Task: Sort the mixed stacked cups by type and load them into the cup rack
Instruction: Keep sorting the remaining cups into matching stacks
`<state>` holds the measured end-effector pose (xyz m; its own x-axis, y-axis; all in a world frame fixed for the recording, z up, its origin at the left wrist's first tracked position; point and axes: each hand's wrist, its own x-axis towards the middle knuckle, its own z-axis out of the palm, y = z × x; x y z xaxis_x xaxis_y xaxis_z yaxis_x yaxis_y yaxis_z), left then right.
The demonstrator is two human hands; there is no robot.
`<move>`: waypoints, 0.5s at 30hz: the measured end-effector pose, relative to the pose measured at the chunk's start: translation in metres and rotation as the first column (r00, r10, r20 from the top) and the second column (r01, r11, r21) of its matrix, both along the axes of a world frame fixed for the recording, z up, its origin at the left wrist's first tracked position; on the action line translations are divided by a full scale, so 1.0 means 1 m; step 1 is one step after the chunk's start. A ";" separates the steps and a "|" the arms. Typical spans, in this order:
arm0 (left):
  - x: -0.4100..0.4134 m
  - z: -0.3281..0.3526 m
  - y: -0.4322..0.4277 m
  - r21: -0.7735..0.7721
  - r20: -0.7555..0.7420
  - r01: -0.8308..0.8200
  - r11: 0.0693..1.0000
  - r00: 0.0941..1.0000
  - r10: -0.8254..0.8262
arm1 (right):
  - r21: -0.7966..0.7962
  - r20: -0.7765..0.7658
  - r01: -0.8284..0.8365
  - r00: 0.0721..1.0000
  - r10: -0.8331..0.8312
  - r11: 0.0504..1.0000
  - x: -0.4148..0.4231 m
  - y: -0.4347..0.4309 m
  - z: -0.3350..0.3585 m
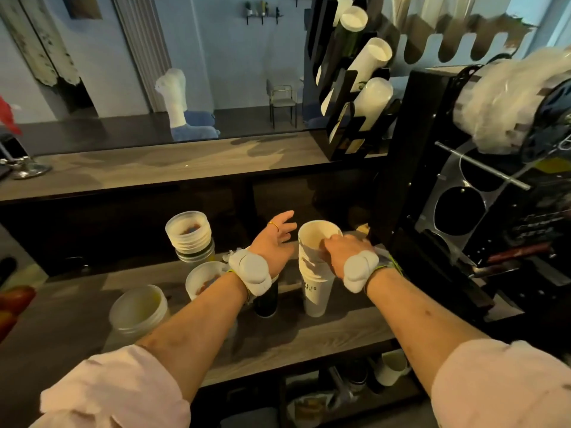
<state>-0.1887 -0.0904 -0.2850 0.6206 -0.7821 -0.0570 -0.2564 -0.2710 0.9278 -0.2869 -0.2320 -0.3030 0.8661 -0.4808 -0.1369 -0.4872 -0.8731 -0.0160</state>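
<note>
A tall stack of white paper cups (315,288) stands on the lower wooden counter. My right hand (343,250) grips the top of this stack at its rim. My left hand (275,239) hovers just left of the stack with fingers spread, holding nothing. A dark cup stack (266,299) stands under my left wrist. Frosted plastic cup stacks stand to the left: one at the back (190,236), one in the middle (204,281), one nearest (139,308). The black cup rack (346,88) on the upper counter holds several slanted rows of white cups.
A black machine with round holes (463,208) stands close on the right, with a bundle of clear plastic (509,100) on top. The upper counter (154,168) runs behind. A shelf below holds another white cup (392,366).
</note>
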 end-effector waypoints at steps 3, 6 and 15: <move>0.004 -0.009 0.001 0.022 0.024 -0.006 1.000 1.000 0.005 | 0.054 -0.082 0.014 0.997 -0.009 0.998 0.000 -0.004 -0.017; 0.010 -0.016 0.003 0.035 0.027 -0.032 0.999 0.999 0.031 | 0.043 -0.132 0.037 0.991 -0.031 0.998 0.006 -0.004 -0.012; 0.045 -0.010 0.034 -0.026 0.065 -0.219 0.975 0.973 0.220 | 0.169 0.345 -0.211 0.928 0.143 0.963 0.064 0.038 0.038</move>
